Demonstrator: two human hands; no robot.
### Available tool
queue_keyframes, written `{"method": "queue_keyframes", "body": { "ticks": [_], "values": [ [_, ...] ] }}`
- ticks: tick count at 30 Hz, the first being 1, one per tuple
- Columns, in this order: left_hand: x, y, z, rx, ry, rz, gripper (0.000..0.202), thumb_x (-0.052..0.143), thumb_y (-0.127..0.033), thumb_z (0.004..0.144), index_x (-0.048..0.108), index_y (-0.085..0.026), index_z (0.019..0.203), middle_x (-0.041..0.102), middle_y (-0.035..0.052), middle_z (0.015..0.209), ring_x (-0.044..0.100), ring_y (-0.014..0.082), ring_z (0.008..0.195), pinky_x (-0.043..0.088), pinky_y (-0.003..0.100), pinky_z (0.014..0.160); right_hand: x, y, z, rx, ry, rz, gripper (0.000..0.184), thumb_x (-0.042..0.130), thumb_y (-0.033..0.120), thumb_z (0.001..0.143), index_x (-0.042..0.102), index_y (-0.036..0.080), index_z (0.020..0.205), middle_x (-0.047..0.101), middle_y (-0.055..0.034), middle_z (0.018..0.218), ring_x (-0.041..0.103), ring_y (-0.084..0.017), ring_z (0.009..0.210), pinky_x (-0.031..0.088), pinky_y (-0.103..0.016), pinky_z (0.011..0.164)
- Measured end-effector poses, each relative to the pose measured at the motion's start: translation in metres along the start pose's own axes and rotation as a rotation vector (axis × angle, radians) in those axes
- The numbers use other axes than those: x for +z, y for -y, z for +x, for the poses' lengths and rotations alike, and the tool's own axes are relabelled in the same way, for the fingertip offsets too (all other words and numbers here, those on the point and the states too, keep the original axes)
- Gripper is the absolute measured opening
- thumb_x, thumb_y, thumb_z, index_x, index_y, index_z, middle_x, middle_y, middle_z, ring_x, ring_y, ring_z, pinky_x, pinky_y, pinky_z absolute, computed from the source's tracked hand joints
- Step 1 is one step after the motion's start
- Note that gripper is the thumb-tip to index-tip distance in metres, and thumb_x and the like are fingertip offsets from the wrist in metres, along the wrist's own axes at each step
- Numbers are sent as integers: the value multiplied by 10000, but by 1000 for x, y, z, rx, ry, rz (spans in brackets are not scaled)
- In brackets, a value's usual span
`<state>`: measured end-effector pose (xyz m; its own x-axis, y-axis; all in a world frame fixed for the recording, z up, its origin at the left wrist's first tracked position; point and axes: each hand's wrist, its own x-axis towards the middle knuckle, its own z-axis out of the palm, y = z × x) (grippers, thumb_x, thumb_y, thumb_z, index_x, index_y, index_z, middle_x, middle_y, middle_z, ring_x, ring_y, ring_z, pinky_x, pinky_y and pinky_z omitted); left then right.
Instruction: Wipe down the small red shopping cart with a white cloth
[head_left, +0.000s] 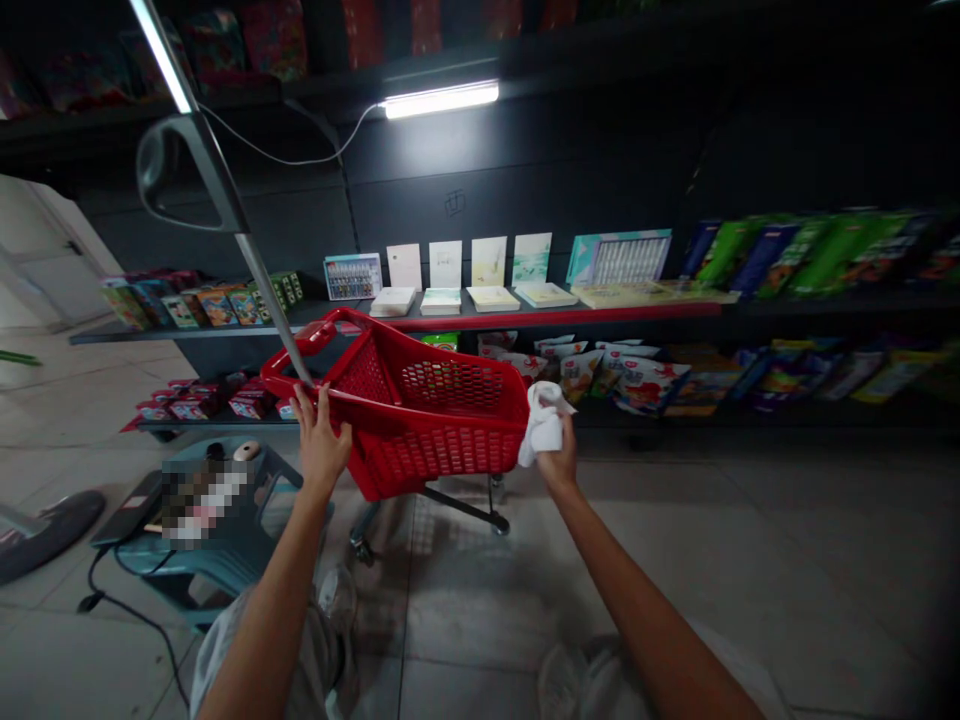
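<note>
A red plastic shopping cart (427,440) with perforated basket sides stands sideways in front of me on a grey wheeled frame. My left hand (322,445) holds its near rim by the handle end, fingers up over the edge and thumb apart on the outer side. At the opposite end, my right hand (556,455) grips a crumpled white cloth (544,420) against the basket's end wall. The cloth hides part of that wall and some of my right fingertips.
Behind the cart, a dark shelf unit (480,322) carries books, boxes and snack bags (645,380). A metal pole (262,270) slants down toward the cart handle. At left, a teal stool (225,560) bears a dark device, a cable and a blurred-out item.
</note>
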<state>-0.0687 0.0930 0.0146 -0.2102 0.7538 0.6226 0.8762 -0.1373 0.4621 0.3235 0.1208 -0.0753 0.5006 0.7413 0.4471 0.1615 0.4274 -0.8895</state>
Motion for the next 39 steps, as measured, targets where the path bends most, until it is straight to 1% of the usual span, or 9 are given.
{"method": "queue_keyframes", "body": {
  "ticks": [3,6,12,15,19,24,30,35,39],
  "values": [
    [14,-9,-11,-64,-25,-44,1004,610,-191,813,67,-239,1656,-130,124,1720,-121,385,1568,168,610,1259,0,11,-2,-208,255,-267,370,540,304,873,634,207,1217,690,-92,1196,636,-216,1068,463,-384,1027],
    [40,-22,-32,-178,15,-137,1072,594,-239,837,-119,-120,1629,-182,235,1685,-150,405,1552,144,618,1253,2,17,-8,-314,317,-488,310,508,284,894,662,192,1147,691,-121,1152,606,-257,1090,441,-416,1049],
    [81,-28,-55,-265,123,-244,1037,611,-425,862,-2,-89,1629,-252,270,1651,-223,424,1520,84,653,1235,-1,23,-13,-381,379,-592,332,463,260,920,653,191,1183,696,-122,1141,609,-264,1071,435,-414,1039],
    [81,-16,-49,-297,117,-263,1026,578,-492,885,-3,-94,1630,-261,260,1651,-232,406,1520,46,633,1242,-3,31,-20,-404,459,-609,345,452,251,924,641,190,1207,695,-129,1182,623,-272,1090,457,-412,1016],
    [77,-10,-45,-371,184,-383,981,509,-570,929,-22,-144,1636,-100,240,1697,-158,332,1553,56,576,1265,-1,46,-36,-402,505,-540,327,450,236,943,624,215,1220,688,-107,1220,640,-258,1126,477,-380,1004],
    [81,-40,-66,-469,353,-484,1066,454,-696,919,-61,-82,1623,-109,239,1693,-125,291,1560,64,468,1282,4,57,-61,-407,589,-408,342,414,181,956,596,215,1245,694,-97,1209,666,-236,1120,508,-355,973],
    [85,-72,-81,-567,328,-531,1235,513,-762,860,-157,-29,1594,-144,252,1683,-185,269,1552,44,416,1284,12,64,-81,-486,736,-271,474,465,139,906,550,239,1361,662,-90,1342,625,-240,1252,492,-376,1075],
    [83,-62,-72,-632,232,-516,1234,605,-655,855,-162,-28,1591,-135,273,1679,-151,282,1566,62,418,1285,20,67,-80,-596,896,-220,485,498,172,909,538,224,1390,660,-107,1343,622,-234,1253,490,-380,1087],
    [82,-53,-68,-614,256,-500,1184,623,-527,871,-162,4,1582,-115,305,1670,-143,303,1562,87,410,1284,17,55,-55,-616,835,-287,405,469,191,924,599,195,1308,687,-123,1262,641,-235,1197,490,-399,1073]
  ]
}}
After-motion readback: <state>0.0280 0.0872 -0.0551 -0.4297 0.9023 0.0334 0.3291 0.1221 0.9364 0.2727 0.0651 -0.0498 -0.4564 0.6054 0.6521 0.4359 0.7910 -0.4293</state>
